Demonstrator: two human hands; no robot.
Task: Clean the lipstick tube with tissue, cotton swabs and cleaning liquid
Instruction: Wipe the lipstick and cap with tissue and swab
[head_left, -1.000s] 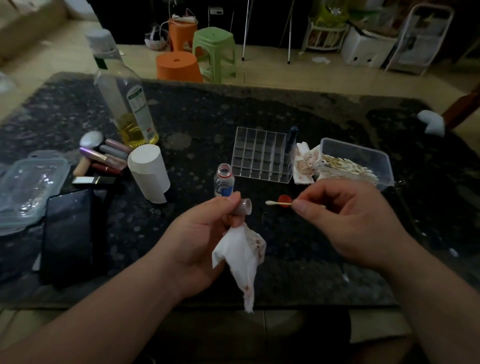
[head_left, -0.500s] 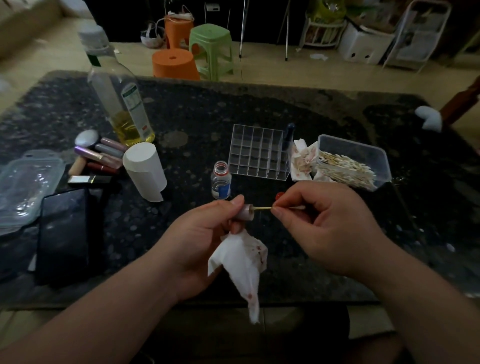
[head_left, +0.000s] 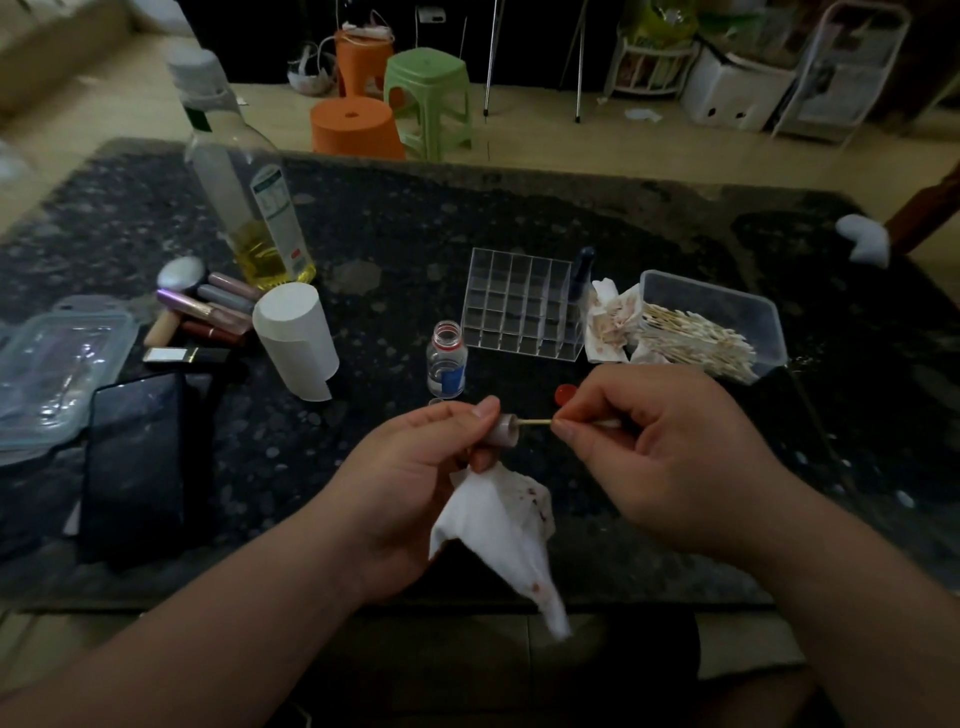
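My left hand (head_left: 415, 467) grips a small pale lipstick tube (head_left: 501, 429) sideways, its open mouth facing right. The same hand holds a white tissue (head_left: 498, 530) with red stains that hangs below the tube. My right hand (head_left: 660, 447) pinches a cotton swab (head_left: 535, 422) whose tip is inside the tube's mouth. An uncapped small clear bottle (head_left: 447, 358) of liquid stands just behind the hands, and its red cap (head_left: 564, 393) lies by my right thumb.
The dark table (head_left: 389, 249) also bears a clear grid organiser (head_left: 522, 304), a tub of cotton swabs (head_left: 711, 322) with used tissues beside it, a paper roll (head_left: 296, 340), a tall oil bottle (head_left: 244, 187), several lipsticks (head_left: 208, 312), a plastic case (head_left: 52, 364) and a dark phone (head_left: 135, 457).
My right hand moved left and pushed the swab tip into the tube's mouth. The left hand kept its hold on the tube and tissue.
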